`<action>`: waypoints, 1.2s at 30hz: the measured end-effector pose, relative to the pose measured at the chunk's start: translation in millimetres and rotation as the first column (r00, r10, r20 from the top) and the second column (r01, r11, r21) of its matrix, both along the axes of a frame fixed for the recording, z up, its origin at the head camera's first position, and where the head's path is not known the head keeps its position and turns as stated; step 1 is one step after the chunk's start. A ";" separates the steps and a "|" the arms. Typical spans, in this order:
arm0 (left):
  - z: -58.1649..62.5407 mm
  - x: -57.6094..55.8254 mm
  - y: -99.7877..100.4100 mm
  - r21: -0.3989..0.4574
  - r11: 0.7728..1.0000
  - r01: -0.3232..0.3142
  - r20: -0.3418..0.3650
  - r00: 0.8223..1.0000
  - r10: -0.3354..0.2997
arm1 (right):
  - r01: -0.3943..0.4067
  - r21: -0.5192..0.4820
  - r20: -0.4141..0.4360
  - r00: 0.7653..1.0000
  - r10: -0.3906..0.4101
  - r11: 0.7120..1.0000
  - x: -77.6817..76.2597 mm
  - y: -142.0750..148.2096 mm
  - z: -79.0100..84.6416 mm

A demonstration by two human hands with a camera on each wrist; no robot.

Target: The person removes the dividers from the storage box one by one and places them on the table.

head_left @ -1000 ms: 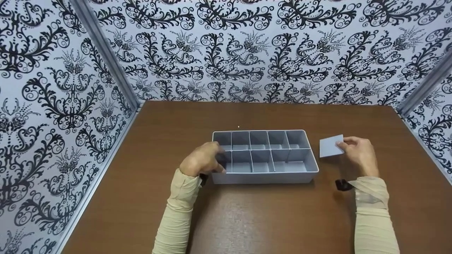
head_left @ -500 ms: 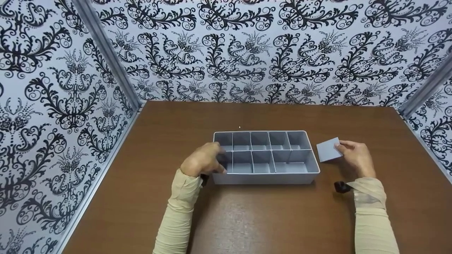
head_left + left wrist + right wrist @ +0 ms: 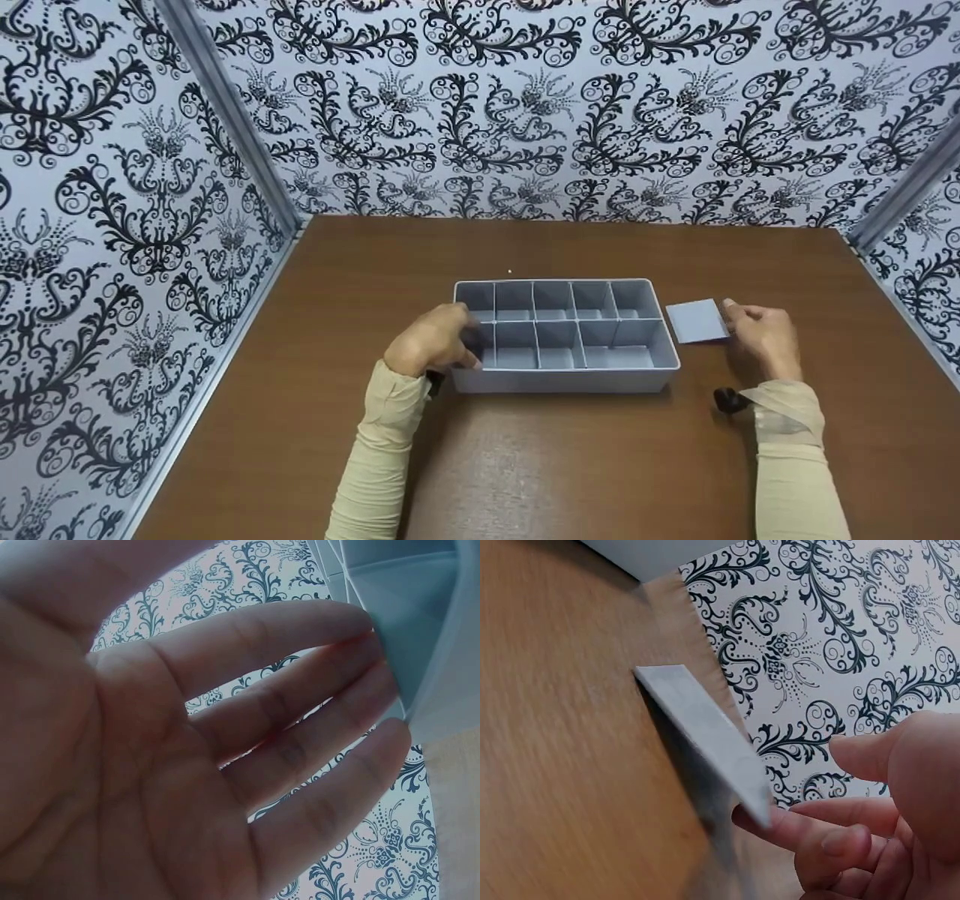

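A grey divided box (image 3: 562, 380) sits mid-table in the head view. My left hand (image 3: 431, 341) rests at its left end, thumb by the front rim. In the left wrist view, the straight fingers (image 3: 300, 750) reach the box's edge, holding nothing. My right hand (image 3: 765, 337) is at the right corner of a small flat grey panel (image 3: 697, 321), right of the box. In the right wrist view the panel (image 3: 705, 735) slopes, its near edge at the index fingertip. The right thumb (image 3: 862, 757) stands apart from it.
The brown wooden table (image 3: 585, 457) extends around the box. Patterned wall panels (image 3: 525, 112) stand behind and at both sides. A small black wrist camera (image 3: 727, 400) juts out by the right wrist.
The grey panel has tilted down toward the table and shifted slightly left. My right thumb has come off it, and the hand has drawn slightly right. The left hand stays put.
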State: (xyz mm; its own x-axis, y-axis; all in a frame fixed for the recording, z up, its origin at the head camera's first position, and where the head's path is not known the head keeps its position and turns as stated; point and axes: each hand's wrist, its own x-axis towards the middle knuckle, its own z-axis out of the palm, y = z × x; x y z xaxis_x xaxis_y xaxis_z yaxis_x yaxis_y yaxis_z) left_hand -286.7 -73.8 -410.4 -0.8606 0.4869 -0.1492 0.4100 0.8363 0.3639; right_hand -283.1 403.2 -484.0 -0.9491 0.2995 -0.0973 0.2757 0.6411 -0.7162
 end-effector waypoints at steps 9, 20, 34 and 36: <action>0.1 1.5 -0.2 0.004 1.000 -0.014 0.007 1.000 0.014 | -0.025 0.020 -0.018 1.000 0.026 0.999 8.6 -8.0 17.8; -0.1 2.1 -1.4 0.025 1.000 -0.014 0.001 1.000 0.014 | -0.072 0.158 -0.156 0.983 0.097 0.985 11.8 -26.9 38.0; -0.2 3.5 -1.2 0.036 0.999 -0.027 0.014 1.000 0.026 | -0.158 0.241 -0.207 0.956 0.210 0.957 15.9 -50.8 57.0; -0.9 3.3 -1.3 0.032 0.999 -0.025 0.013 1.000 0.025 | -0.171 0.245 -0.212 0.951 0.225 0.954 17.4 -55.3 60.5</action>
